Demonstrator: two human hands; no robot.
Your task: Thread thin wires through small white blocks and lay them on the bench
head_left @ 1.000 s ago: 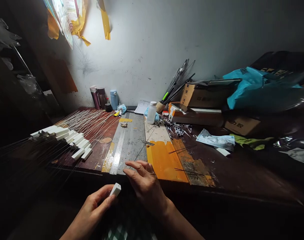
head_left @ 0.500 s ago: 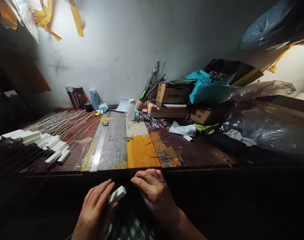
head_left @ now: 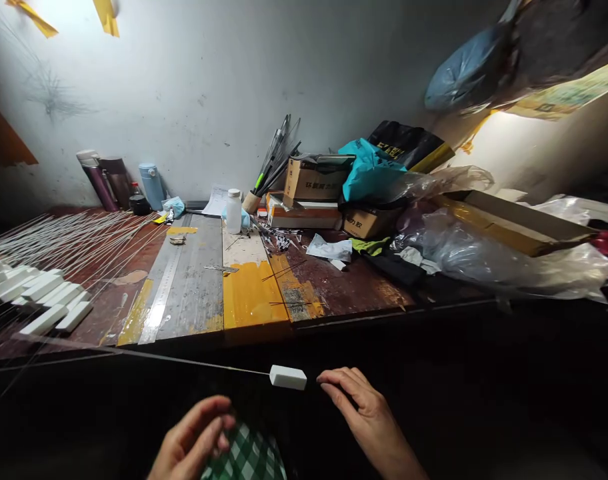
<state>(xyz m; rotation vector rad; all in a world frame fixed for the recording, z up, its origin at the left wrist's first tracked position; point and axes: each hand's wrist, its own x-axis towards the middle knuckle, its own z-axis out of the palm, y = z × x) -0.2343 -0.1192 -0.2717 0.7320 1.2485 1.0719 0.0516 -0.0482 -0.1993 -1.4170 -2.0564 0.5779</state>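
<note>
A white rectangular block (head_left: 288,377) hangs over the dark area in front of the table edge. From its left end a long thin rod (head_left: 184,361) stretches left toward the pile. My right hand (head_left: 361,410) is just right of the block, thumb and index fingertip pinched together; whatever lies between them is too small to make out. A narrow gap shows between these fingertips and the block. Below and left of the block, my left hand (head_left: 197,437) has loosely curled fingers, apart from the thumb, with nothing visible in them. A green checked cloth (head_left: 249,453) shows beside it.
Several white blocks with thin rods (head_left: 44,290) are piled on the table's left. A metal ruler (head_left: 164,287) and yellow tape (head_left: 254,300) lie along the middle. Behind stand a white bottle (head_left: 234,212) and cardboard boxes (head_left: 317,177); clear plastic bags (head_left: 464,247) lie right.
The white block has left my left hand and is now farther right, its rod in view. The left hand has loosened and lowered; my right hand has moved right. The view has turned right.
</note>
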